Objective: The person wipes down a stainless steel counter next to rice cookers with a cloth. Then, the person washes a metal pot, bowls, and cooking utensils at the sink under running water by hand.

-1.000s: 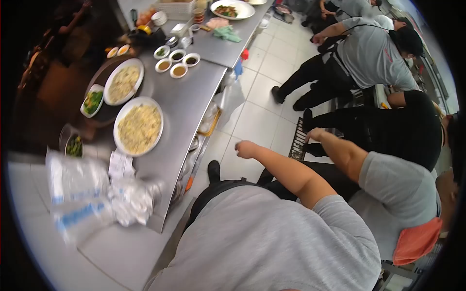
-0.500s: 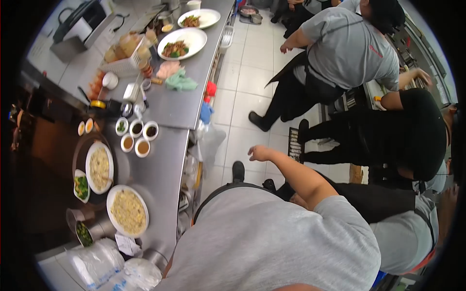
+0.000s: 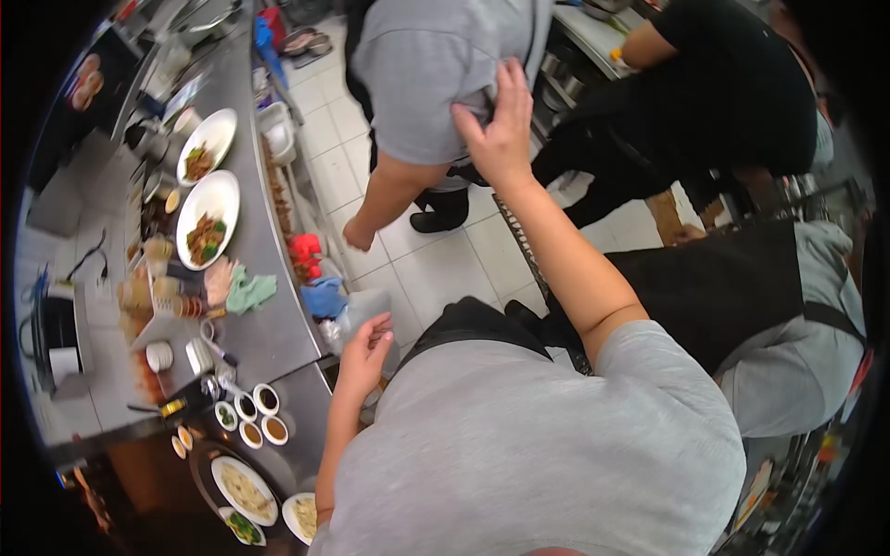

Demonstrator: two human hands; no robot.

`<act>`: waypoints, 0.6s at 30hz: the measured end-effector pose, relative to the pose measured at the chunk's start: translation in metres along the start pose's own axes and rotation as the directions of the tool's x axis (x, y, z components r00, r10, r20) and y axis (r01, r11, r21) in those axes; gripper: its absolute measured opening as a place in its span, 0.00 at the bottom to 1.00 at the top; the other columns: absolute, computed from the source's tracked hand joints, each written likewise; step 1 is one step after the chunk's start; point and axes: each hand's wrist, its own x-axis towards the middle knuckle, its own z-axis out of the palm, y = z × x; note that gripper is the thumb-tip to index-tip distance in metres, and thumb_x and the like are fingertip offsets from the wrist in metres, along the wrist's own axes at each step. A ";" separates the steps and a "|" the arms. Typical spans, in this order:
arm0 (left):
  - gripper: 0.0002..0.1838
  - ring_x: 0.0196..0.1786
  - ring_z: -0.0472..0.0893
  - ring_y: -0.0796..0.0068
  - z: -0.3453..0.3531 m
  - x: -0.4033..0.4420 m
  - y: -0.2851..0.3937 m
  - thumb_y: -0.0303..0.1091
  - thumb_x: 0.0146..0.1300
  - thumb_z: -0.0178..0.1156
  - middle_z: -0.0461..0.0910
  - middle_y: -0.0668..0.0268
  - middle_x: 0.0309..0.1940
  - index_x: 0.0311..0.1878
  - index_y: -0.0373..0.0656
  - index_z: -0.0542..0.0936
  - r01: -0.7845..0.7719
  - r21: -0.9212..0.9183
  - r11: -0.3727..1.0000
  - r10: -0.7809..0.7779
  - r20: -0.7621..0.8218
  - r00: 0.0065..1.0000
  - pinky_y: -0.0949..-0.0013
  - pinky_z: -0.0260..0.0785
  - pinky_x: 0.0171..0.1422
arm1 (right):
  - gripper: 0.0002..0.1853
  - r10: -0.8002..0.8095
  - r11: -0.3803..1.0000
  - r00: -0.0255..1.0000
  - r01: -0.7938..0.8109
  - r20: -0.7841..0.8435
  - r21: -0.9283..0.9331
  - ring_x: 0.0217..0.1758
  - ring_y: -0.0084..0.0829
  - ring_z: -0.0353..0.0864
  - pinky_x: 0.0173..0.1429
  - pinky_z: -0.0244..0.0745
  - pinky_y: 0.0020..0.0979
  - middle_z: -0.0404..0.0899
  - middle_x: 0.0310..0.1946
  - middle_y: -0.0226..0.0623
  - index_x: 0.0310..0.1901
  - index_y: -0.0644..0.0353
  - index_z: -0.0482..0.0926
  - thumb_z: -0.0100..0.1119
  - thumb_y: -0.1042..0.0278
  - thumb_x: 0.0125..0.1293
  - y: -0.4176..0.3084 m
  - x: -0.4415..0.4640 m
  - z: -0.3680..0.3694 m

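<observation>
Softly creased, a co-worker's grey cloth sleeve (image 3: 408, 125) meets the right hand (image 3: 501, 130), thumb wide; the empty left hand (image 3: 364, 357) curls loosely beside the smooth steel bench edge (image 3: 295, 320).

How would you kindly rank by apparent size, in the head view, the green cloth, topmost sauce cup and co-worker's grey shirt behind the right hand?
1. Co-worker's grey shirt
2. Green cloth
3. Topmost sauce cup
</observation>
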 end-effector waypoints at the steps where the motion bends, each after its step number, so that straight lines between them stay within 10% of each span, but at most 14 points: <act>1: 0.17 0.46 0.75 0.71 0.003 0.011 0.014 0.30 0.61 0.52 0.76 0.57 0.45 0.53 0.38 0.71 -0.017 -0.016 1.000 0.019 0.073 0.997 0.70 0.66 0.51 | 0.38 -0.017 0.999 1.000 0.017 -0.004 -0.042 0.62 0.52 0.55 0.64 0.50 0.44 0.55 0.61 0.55 0.60 0.62 0.60 0.63 0.59 0.47 0.000 0.001 -0.006; 11: 0.17 0.49 0.75 0.72 0.082 0.134 0.148 0.28 0.60 0.53 0.76 0.59 0.46 0.53 0.35 0.70 -0.189 -0.058 0.980 0.193 0.492 0.849 0.71 0.64 0.56 | 0.29 -0.192 0.957 0.950 0.126 0.245 0.261 0.50 0.45 0.70 0.53 0.66 0.36 0.67 0.55 0.47 0.54 0.65 0.68 0.59 0.75 0.46 0.027 0.037 -0.045; 15: 0.17 0.46 0.76 0.73 0.126 0.223 0.183 0.29 0.60 0.54 0.77 0.60 0.44 0.53 0.37 0.71 -0.247 -0.058 0.967 0.245 0.461 0.853 0.71 0.66 0.53 | 0.25 -0.348 0.836 0.802 0.030 0.486 0.548 0.52 0.40 0.72 0.54 0.67 0.34 0.71 0.53 0.42 0.52 0.60 0.72 0.58 0.78 0.48 0.091 0.093 -0.060; 18: 0.16 0.43 0.75 0.75 0.155 0.296 0.197 0.31 0.62 0.53 0.78 0.61 0.41 0.52 0.37 0.72 -0.135 -0.124 0.983 0.171 0.358 0.918 0.71 0.67 0.51 | 0.23 -0.188 0.903 0.853 -0.045 0.487 0.427 0.48 0.32 0.75 0.48 0.71 0.29 0.75 0.48 0.38 0.50 0.61 0.73 0.58 0.81 0.49 0.170 0.139 -0.063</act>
